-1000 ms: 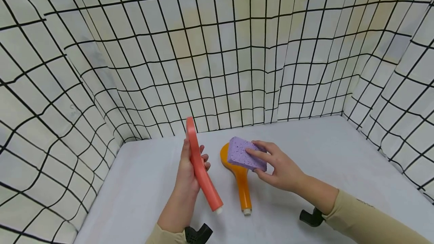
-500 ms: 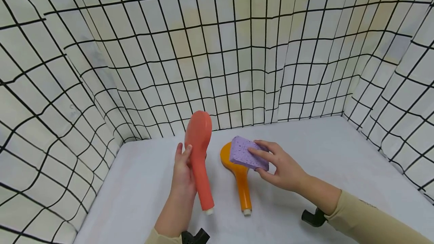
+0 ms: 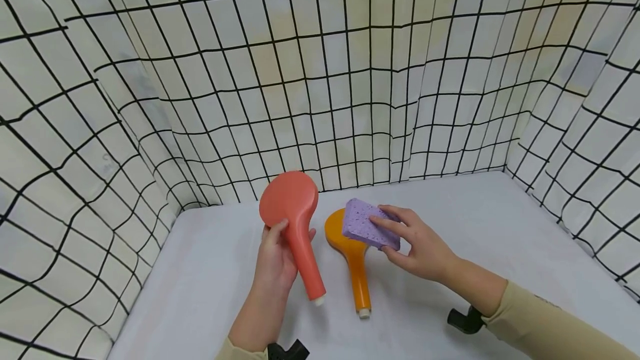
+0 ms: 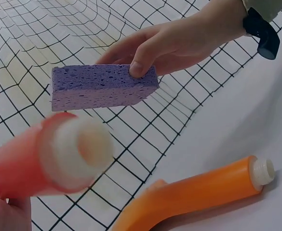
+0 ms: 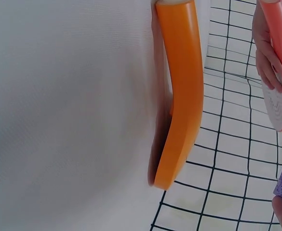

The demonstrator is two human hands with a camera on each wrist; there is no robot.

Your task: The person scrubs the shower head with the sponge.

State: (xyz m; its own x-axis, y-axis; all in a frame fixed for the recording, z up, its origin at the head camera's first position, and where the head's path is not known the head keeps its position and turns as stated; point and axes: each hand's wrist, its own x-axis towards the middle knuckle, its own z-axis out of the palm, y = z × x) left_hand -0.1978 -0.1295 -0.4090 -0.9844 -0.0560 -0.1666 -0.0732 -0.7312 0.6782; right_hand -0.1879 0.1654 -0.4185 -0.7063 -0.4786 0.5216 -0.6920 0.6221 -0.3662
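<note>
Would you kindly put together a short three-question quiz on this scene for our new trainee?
1. True or false: the orange shower head lies on the table.
2. Which hand holds the purple sponge? A) left hand B) right hand
3. Fill in: the left hand grips the ___ shower head by its handle.

Key: 1 true; 2 B; 3 red.

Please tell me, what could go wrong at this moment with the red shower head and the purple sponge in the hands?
1. The left hand grips the coral-red plastic shower head only by its smooth handle, head raised; it might slip or twist.
2. The right hand pinches the purple porous sponge at one end; it could drop onto the orange plastic shower head lying on the white table.
</note>
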